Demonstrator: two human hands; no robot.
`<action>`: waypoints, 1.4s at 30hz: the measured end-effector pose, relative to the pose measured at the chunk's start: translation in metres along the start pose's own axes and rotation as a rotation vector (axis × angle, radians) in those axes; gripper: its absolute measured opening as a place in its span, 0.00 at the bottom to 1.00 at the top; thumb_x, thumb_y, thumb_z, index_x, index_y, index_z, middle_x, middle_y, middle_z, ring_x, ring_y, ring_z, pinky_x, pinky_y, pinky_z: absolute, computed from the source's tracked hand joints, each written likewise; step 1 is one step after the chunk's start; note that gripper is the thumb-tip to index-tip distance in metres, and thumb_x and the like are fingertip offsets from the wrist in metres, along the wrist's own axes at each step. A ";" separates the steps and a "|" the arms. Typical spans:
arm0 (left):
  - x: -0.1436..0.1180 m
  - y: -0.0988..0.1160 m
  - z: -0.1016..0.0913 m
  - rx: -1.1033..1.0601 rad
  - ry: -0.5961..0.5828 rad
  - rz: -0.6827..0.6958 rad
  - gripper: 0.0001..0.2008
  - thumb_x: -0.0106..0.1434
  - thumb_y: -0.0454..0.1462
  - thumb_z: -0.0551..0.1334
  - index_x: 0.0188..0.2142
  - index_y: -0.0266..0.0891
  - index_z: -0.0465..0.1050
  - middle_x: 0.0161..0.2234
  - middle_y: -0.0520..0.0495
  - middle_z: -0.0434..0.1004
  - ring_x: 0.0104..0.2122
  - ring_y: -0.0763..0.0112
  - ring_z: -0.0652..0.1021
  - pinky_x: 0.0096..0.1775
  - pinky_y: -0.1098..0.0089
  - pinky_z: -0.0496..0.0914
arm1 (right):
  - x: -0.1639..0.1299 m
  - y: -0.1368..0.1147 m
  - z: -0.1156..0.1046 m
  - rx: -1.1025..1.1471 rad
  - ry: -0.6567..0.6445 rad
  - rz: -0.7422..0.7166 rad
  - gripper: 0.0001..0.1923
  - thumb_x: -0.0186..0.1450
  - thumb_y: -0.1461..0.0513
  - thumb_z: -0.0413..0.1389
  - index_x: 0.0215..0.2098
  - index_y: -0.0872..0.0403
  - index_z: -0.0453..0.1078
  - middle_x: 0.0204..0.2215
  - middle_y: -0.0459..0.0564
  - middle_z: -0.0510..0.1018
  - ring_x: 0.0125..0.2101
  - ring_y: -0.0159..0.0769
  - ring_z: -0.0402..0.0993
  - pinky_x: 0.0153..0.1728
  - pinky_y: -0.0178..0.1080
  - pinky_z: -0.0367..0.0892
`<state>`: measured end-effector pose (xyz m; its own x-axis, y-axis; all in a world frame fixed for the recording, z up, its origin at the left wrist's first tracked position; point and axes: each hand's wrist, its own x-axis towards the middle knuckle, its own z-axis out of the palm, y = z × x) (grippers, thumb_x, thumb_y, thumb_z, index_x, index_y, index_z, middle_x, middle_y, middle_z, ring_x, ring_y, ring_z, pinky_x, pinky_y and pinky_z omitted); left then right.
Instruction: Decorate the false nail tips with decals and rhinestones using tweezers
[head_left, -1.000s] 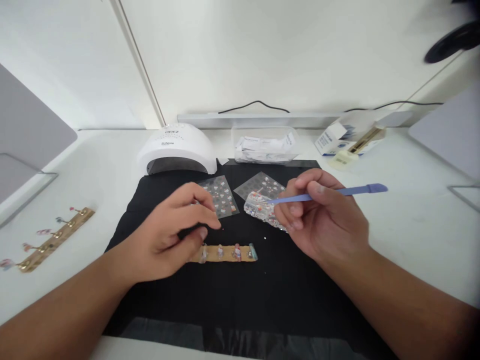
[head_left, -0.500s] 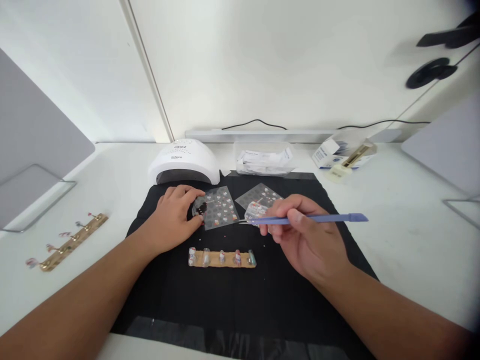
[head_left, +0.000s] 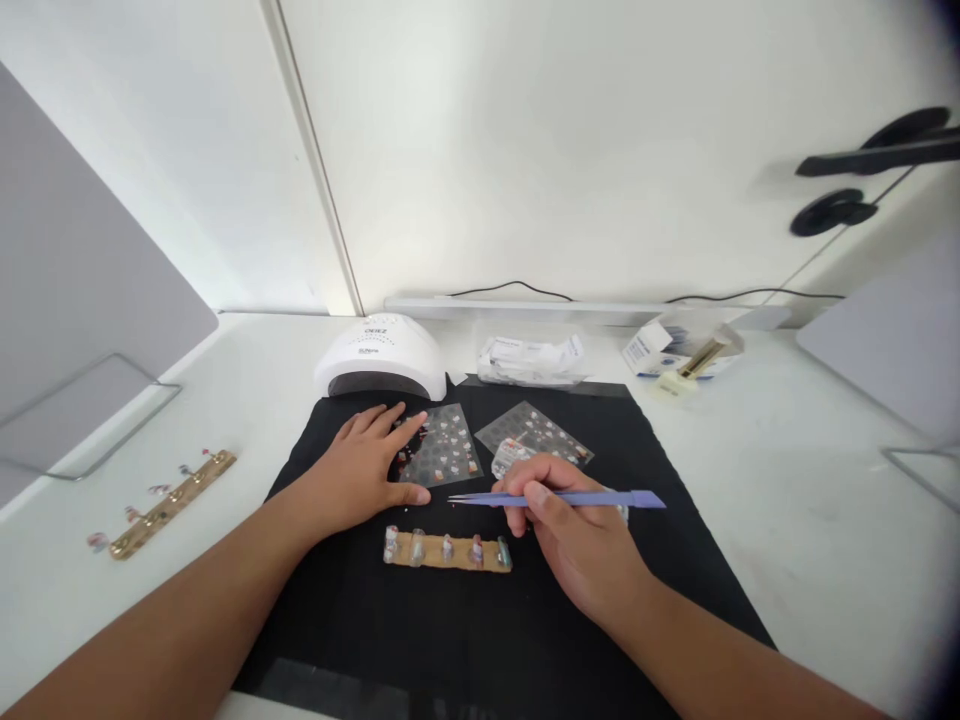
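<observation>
My right hand [head_left: 577,550] grips purple tweezers [head_left: 611,498], whose fine metal tips point left over the black mat. What the tips hold, if anything, is too small to make out. My left hand [head_left: 360,468] lies with fingers spread at the left edge of a clear sticker sheet [head_left: 448,452] with small white and red figures. A second sticker sheet [head_left: 551,432] lies to its right, with a clear crumpled-looking piece [head_left: 510,455] overlapping it, partly behind my right hand. Nearer me, a tan strip [head_left: 432,552] bears several decorated nail tips.
A white nail lamp [head_left: 382,355] stands behind my left hand. Behind the mat [head_left: 420,640] are a clear tray with white packets [head_left: 532,358], an opened box [head_left: 649,348] and a gold-capped bottle [head_left: 686,375]. Another strip with nail tips on stands [head_left: 176,500] lies at left.
My right hand has brought the tweezers left and nearer me, off the sticker sheet's edge. My left hand's thumb and fingers have spread apart. The whole view has tilted slightly upward.
</observation>
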<state>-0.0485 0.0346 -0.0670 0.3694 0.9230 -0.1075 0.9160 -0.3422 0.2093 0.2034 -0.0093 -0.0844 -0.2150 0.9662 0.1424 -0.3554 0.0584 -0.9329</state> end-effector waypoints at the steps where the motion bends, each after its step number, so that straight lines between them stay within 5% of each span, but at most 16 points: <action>1: 0.000 0.001 -0.001 0.003 -0.005 -0.001 0.46 0.59 0.57 0.67 0.71 0.48 0.52 0.73 0.39 0.49 0.70 0.40 0.54 0.66 0.40 0.54 | 0.000 0.001 0.000 -0.006 0.002 -0.004 0.15 0.63 0.49 0.64 0.29 0.51 0.75 0.21 0.42 0.75 0.23 0.28 0.68 0.27 0.34 0.63; 14: 0.000 0.007 -0.006 -0.008 0.003 -0.001 0.40 0.62 0.49 0.67 0.70 0.50 0.55 0.70 0.49 0.60 0.69 0.49 0.59 0.67 0.48 0.57 | 0.000 0.012 -0.005 -0.190 -0.075 -0.046 0.13 0.68 0.49 0.59 0.34 0.49 0.76 0.25 0.44 0.76 0.29 0.33 0.71 0.34 0.38 0.65; 32: 0.003 -0.007 -0.010 -0.168 0.027 0.212 0.34 0.63 0.43 0.68 0.67 0.45 0.62 0.64 0.44 0.69 0.63 0.52 0.65 0.63 0.51 0.61 | 0.016 0.013 0.003 -0.333 -0.026 -0.180 0.13 0.71 0.51 0.55 0.43 0.44 0.80 0.30 0.46 0.82 0.41 0.42 0.79 0.51 0.49 0.70; 42: 0.001 -0.006 -0.010 -0.243 0.050 0.261 0.33 0.63 0.42 0.68 0.66 0.46 0.64 0.61 0.44 0.72 0.61 0.53 0.68 0.62 0.53 0.65 | 0.018 0.007 0.005 -0.431 -0.032 -0.125 0.14 0.70 0.51 0.56 0.40 0.47 0.80 0.30 0.47 0.84 0.36 0.41 0.79 0.45 0.47 0.72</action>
<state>-0.0556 0.0392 -0.0583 0.5720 0.8198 0.0266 0.7257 -0.5209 0.4495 0.1928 0.0072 -0.0873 -0.2248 0.9373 0.2664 0.0292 0.2797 -0.9596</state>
